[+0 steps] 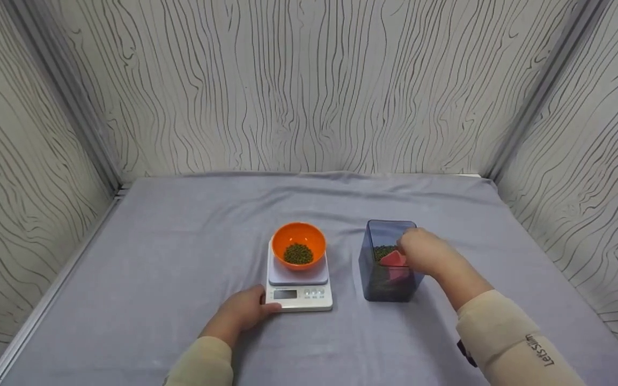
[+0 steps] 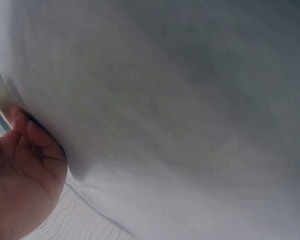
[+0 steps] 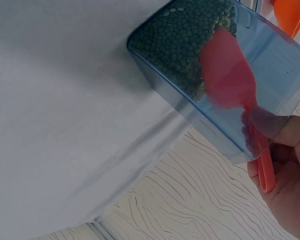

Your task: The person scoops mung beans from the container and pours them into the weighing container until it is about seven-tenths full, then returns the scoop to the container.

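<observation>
1. Bkgd: pale walls (image 1: 298,91) w/ dark woodgrain lines, gray corner rails (image 1: 550,86); tabletop (image 1: 180,257) under wrinkled gray-lilac cloth (image 1: 448,206). Clock dirs per head cam.
2. White scale (image 1: 303,305) nr ctr of tabletop, display + btns at its 6 o'clock end; reading not legible.
3. Orange bowl (image 1: 287,236) sits upright on scale, toward 12 o'clock end; sm. pile of green beans (image 1: 298,254) in bottom.
4. Blue see-thru container (image 1: 389,292) at 3 o'clock from scale, apart from it, upright, open top; more green beans inside.
5. L hand (image 1: 247,308) at scale's 8 o'clock corner. Grip: holding that corner, thumb on front edge, fingers at side; L wrist cam shows fingers curled.
6. R hand (image 1: 427,251) at container's 2 o'clock. Grip: closed round handle of pink scoop (image 1: 395,259), thumb + fingers wrapped per R wrist cam.
7. Scoop inside container, head at the beans; exact depth in beans unclear.
8. Cream sleeves (image 1: 502,327) both arms; R one has dark lettering.
</observation>
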`<state>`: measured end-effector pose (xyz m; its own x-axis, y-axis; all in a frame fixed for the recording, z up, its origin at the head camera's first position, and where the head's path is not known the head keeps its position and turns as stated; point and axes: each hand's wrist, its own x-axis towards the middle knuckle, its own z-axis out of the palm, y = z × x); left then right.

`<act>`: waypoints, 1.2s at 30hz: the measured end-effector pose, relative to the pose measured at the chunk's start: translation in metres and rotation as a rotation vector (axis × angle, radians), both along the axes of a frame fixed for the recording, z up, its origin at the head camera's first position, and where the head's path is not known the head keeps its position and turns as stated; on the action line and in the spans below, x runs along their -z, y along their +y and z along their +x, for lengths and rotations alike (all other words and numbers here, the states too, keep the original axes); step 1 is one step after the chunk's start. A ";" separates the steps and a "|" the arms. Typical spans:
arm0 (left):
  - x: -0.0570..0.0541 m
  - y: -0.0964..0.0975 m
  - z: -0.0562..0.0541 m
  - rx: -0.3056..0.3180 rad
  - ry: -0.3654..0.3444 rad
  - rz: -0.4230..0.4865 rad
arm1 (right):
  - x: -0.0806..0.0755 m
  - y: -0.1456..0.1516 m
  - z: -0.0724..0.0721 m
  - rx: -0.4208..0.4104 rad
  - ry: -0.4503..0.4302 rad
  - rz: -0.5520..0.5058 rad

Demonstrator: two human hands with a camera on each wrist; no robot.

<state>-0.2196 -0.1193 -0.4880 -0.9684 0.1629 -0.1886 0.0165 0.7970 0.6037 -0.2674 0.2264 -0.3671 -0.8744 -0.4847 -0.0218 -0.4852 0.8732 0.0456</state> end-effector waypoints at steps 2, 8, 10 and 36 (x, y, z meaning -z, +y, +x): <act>0.000 0.000 0.000 -0.003 -0.004 -0.002 | 0.001 -0.001 -0.002 0.013 -0.018 -0.011; -0.001 0.000 0.001 0.002 0.004 -0.017 | 0.005 -0.004 -0.004 0.026 -0.028 -0.049; -0.002 0.000 0.001 0.000 -0.001 -0.013 | 0.006 -0.005 -0.004 0.031 -0.039 -0.071; -0.002 0.001 0.001 -0.008 0.003 -0.016 | 0.010 0.001 -0.008 0.051 -0.128 -0.179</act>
<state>-0.2186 -0.1184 -0.4863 -0.9703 0.1518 -0.1882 0.0115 0.8065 0.5912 -0.2758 0.2273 -0.3772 -0.8936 -0.4458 -0.0521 -0.4317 0.8855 -0.1717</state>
